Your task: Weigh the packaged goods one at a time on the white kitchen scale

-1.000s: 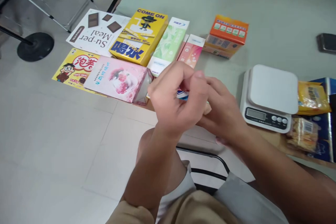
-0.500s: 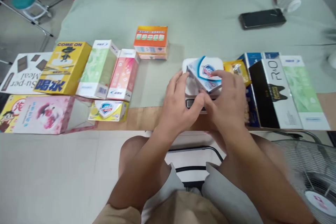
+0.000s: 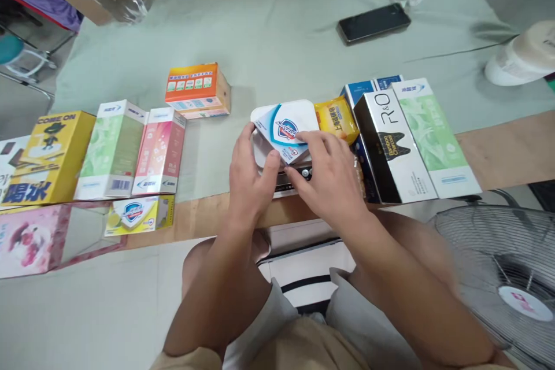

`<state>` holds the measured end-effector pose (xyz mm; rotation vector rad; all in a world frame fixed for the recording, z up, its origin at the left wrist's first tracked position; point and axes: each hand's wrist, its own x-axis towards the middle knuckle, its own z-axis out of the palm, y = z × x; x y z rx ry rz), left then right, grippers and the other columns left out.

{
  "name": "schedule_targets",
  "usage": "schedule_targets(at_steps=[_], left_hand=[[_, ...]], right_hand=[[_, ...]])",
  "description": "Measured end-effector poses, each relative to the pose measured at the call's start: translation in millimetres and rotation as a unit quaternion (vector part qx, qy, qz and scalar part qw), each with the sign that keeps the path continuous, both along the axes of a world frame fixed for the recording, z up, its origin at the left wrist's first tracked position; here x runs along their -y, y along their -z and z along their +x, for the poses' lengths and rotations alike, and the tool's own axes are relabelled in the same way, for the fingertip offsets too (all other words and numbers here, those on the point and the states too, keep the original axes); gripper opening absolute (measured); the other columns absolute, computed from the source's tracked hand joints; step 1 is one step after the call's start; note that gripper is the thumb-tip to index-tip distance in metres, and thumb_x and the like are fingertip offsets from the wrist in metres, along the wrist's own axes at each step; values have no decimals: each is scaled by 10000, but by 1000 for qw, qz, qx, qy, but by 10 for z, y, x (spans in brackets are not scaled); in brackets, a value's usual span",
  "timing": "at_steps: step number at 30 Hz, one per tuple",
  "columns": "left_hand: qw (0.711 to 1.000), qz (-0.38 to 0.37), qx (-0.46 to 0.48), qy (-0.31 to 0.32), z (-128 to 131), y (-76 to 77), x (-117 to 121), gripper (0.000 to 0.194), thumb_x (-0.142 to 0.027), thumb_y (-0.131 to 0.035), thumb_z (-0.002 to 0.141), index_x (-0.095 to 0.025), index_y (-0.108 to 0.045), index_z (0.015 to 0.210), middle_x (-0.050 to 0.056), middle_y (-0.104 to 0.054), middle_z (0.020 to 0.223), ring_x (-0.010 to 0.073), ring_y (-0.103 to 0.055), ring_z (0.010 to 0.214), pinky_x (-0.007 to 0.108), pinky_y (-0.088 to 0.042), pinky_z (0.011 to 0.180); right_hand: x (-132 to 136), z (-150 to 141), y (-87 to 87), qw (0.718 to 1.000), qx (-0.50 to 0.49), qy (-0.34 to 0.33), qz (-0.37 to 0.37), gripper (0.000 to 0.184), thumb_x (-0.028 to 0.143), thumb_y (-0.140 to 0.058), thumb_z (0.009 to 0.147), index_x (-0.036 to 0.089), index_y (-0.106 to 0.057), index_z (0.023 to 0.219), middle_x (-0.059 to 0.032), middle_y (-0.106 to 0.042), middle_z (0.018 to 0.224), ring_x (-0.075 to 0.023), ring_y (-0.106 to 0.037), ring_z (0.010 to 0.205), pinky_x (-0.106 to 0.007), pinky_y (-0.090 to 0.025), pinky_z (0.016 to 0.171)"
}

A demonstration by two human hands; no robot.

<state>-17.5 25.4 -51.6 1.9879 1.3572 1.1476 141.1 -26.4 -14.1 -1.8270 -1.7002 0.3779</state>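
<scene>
A white and blue soap box (image 3: 284,132) sits turned at an angle over the white plate of a small digital scale (image 3: 306,108). My left hand (image 3: 252,179) curls round its left side, fingertips at the far left corner and thumb by the near edge. From the other side, my right hand (image 3: 327,173) touches the box with its fingers at the right corner and its thumb near the front corner. Part of the scale's dark panel and a round button show between my hands. The scale's front is partly covered by my fingers.
To the right lie a yellow packet (image 3: 336,119), a black and white box (image 3: 394,147) and a green box (image 3: 437,139). Boxes stand at left, including a yellow one (image 3: 52,156) and a pink one (image 3: 159,150). An orange box (image 3: 197,89) and phone (image 3: 373,23) lie farther back.
The camera view has swung right, so the table's contents appear shifted left. Both hands stay around the soap box over the scale, and a white bottle has come into view at right.
</scene>
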Motion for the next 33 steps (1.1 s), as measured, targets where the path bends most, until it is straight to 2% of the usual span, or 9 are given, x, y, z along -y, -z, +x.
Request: schedule_targets(at_steps=[5, 11, 15, 19, 22, 25, 28, 30, 33], left_hand=[[999, 26, 10, -18, 20, 20, -46, 652, -697, -490, 1010, -231, -544, 1463, 142, -674, 1412, 289, -650, 1330, 452, -533, 1136], [999, 17, 34, -26, -32, -12, -32, 631, -705, -548, 977, -222, -615, 1378, 121, -714, 1284, 283, -680, 1230, 454, -553, 1079], [998, 22, 58, -8, -102, -51, -30, 550, -658, -598, 970, -224, -663, 1302, 112, -716, 1238, 272, -684, 1186, 446, -557, 1061], [990, 57, 124, 28, -115, -118, -19, 447, -571, -641, 973, -238, -677, 1269, 99, -690, 1201, 247, -686, 1141, 400, -588, 1007], [974, 82, 201, 59, -92, -160, -11, 405, -560, -596, 994, -256, -695, 1241, 76, -689, 1173, 232, -696, 1105, 373, -603, 970], [964, 68, 235, 105, -73, -171, -16, 511, -626, -446, 1031, -269, -653, 1333, 84, -702, 1232, 253, -693, 1160, 411, -579, 1031], [963, 43, 207, 166, -64, -183, -45, 621, -674, -318, 1041, -267, -611, 1406, 104, -700, 1302, 280, -669, 1242, 451, -533, 1102], [964, 44, 189, 181, -49, -216, -84, 647, -666, -249, 1053, -254, -628, 1377, 113, -705, 1303, 285, -664, 1246, 460, -526, 1102], [974, 48, 130, 179, 15, -289, -165, 576, -605, -278, 1072, -224, -657, 1278, 123, -725, 1257, 278, -677, 1203, 446, -549, 1057]], right_hand=[[-40, -3, -6, 1000, 6, 4, 5, 523, 315, -726, 877, 176, -627, 1372, -184, -669, 1350, -407, -578, 1213, -602, -468, 1084], [-71, 60, 3, 999, -1, -31, 10, 470, 234, -659, 876, 178, -635, 1342, -177, -685, 1332, -378, -619, 1188, -574, -494, 1079], [-49, 107, -20, 998, -25, -52, 27, 457, 194, -644, 837, 200, -655, 1294, -140, -719, 1292, -353, -651, 1177, -547, -516, 1063], [44, 114, -170, 996, -39, -54, 67, 419, 183, -635, 850, 206, -667, 1267, -131, -729, 1279, -336, -666, 1208, -524, -535, 1062], [174, 187, -413, 994, -55, -75, 61, 392, 181, -642, 854, 241, -668, 1241, -105, -737, 1282, -316, -682, 1216, -504, -569, 1040], [308, 417, -715, 990, -67, -126, 6, 393, 225, -694, 833, 280, -683, 1222, -70, -755, 1256, -303, -727, 1152, -478, -625, 971], [311, 793, -966, 994, -32, -106, -17, 394, 349, -761, 819, 332, -708, 1210, -43, -756, 1269, -334, -742, 1143, -531, -646, 980], [165, 1071, -1049, 997, -28, -67, -18, 378, 409, -782, 803, 374, -723, 1174, -11, -751, 1277, -351, -740, 1173, -574, -642, 1029], [-285, 1423, -1014, 998, -55, -37, -17, 387, 465, -804, 724, 448, -722, 1102, 45, -726, 1289, -376, -709, 1240, -673, -573, 1126]])
